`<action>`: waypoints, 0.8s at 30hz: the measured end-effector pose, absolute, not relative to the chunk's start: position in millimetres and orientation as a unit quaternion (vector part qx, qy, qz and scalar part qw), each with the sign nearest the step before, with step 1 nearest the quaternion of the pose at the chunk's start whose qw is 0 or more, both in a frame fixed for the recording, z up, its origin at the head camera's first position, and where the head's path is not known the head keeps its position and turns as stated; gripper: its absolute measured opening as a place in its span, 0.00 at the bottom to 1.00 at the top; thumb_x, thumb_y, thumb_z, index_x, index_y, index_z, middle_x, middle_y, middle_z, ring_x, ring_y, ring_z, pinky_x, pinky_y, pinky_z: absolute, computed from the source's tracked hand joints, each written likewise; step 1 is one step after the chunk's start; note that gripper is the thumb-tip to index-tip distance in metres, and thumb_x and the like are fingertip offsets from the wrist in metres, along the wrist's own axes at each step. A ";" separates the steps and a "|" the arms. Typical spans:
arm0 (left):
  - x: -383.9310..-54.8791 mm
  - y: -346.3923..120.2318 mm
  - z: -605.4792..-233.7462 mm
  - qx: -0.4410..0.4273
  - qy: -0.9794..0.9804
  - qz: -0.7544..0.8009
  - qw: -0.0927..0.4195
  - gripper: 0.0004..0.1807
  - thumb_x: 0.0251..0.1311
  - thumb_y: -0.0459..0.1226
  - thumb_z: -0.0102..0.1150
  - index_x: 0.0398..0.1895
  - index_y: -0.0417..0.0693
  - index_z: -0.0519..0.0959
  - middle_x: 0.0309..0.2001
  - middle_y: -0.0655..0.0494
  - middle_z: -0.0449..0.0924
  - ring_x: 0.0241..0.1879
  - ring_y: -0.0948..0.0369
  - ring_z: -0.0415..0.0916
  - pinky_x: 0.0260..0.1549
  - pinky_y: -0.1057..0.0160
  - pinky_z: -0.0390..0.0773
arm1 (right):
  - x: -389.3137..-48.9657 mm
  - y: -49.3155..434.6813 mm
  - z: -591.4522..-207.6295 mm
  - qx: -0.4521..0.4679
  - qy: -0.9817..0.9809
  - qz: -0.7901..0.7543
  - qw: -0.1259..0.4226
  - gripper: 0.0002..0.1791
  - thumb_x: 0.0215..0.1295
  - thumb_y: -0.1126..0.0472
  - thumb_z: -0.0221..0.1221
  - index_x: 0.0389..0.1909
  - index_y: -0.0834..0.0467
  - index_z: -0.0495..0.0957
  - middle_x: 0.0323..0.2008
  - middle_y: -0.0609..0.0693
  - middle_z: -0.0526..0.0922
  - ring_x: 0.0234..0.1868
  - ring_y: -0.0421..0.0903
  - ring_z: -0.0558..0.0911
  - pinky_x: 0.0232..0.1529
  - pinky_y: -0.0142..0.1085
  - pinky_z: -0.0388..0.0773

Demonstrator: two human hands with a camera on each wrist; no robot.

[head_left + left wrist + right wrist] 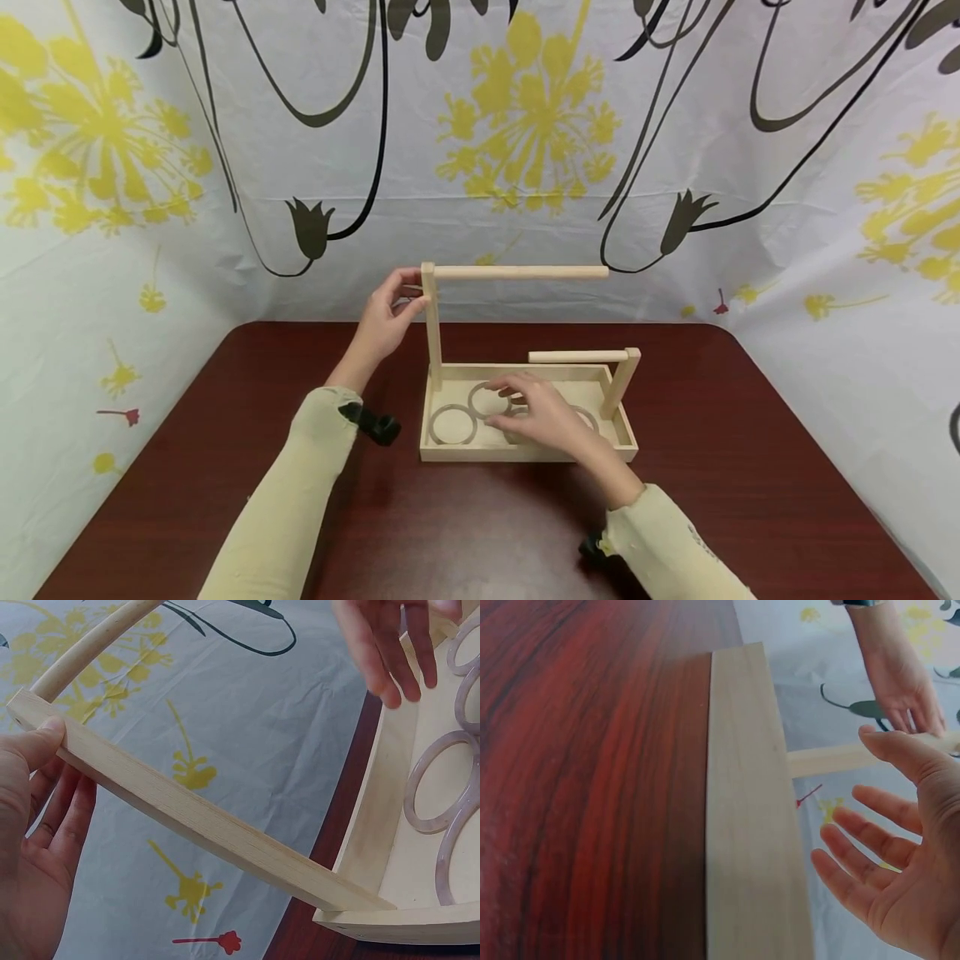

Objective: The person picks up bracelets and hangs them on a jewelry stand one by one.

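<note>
A pale wooden bangle stand stands on the table, made of a shallow tray [480, 454], a tall post [432, 333] at its left end and a short post [621, 383] at its right. My left hand [384, 321] holds the tall post near its top, thumb on the near face and fingers behind, as the left wrist view shows. Several pale lavender bangles [427, 825] lie flat in the tray. Above them hovers my right hand [543, 412], its fingers spread and loosely bent with nothing in them. It hides part of the bangles in the head view.
A long rod [525, 272] juts right from the tall post, and a shorter rod [577, 357] points left from the short one. Dark red wooden table [480, 533] lies beneath. A patterned white curtain [360, 292] surrounds its back and sides.
</note>
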State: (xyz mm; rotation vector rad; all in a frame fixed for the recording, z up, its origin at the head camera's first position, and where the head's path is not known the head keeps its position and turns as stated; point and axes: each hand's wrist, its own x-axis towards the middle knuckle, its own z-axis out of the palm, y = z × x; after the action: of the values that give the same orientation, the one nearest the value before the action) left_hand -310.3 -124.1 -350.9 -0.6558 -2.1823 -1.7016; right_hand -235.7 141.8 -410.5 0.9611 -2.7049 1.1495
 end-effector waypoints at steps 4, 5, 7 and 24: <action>-311.2 -124.3 -351.7 -0.234 -0.755 -0.594 0.149 0.20 0.69 0.30 0.56 0.63 0.34 0.70 0.56 0.36 0.74 0.54 0.50 0.76 0.51 0.70 0.78 | -243.5 141.5 -419.5 0.295 -0.864 0.408 0.008 0.26 0.59 0.60 0.70 0.56 0.65 0.78 0.54 0.63 0.82 0.53 0.60 0.83 0.53 0.49 0.83; -311.4 -124.4 -351.7 -0.235 -0.755 -0.594 0.150 0.20 0.69 0.30 0.56 0.63 0.35 0.70 0.56 0.36 0.74 0.53 0.51 0.76 0.51 0.69 0.78 | -244.9 141.5 -421.3 0.292 -0.862 0.415 0.005 0.26 0.59 0.60 0.70 0.57 0.65 0.78 0.54 0.63 0.82 0.54 0.61 0.82 0.54 0.50 0.82; -311.4 -124.5 -351.6 -0.237 -0.755 -0.593 0.150 0.20 0.69 0.30 0.56 0.63 0.35 0.70 0.57 0.37 0.74 0.53 0.52 0.76 0.52 0.67 0.79 | -247.9 141.3 -425.1 0.281 -0.856 0.434 -0.003 0.27 0.59 0.60 0.70 0.57 0.67 0.77 0.55 0.64 0.81 0.55 0.63 0.81 0.55 0.50 0.82; -311.9 -125.1 -352.0 -0.234 -0.758 -0.593 0.140 0.21 0.70 0.30 0.56 0.63 0.35 0.69 0.58 0.37 0.74 0.56 0.45 0.75 0.51 0.71 0.78 | -259.0 133.9 -438.8 0.190 -0.849 0.492 -0.025 0.35 0.60 0.58 0.69 0.66 0.65 0.69 0.63 0.65 0.75 0.61 0.64 0.78 0.61 0.52 0.77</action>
State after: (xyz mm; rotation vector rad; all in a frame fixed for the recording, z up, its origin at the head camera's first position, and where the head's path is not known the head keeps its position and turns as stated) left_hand -311.9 -125.1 -352.0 -0.6776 -2.1892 -1.7136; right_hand -259.0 133.9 -438.8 0.6066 -2.7119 1.5711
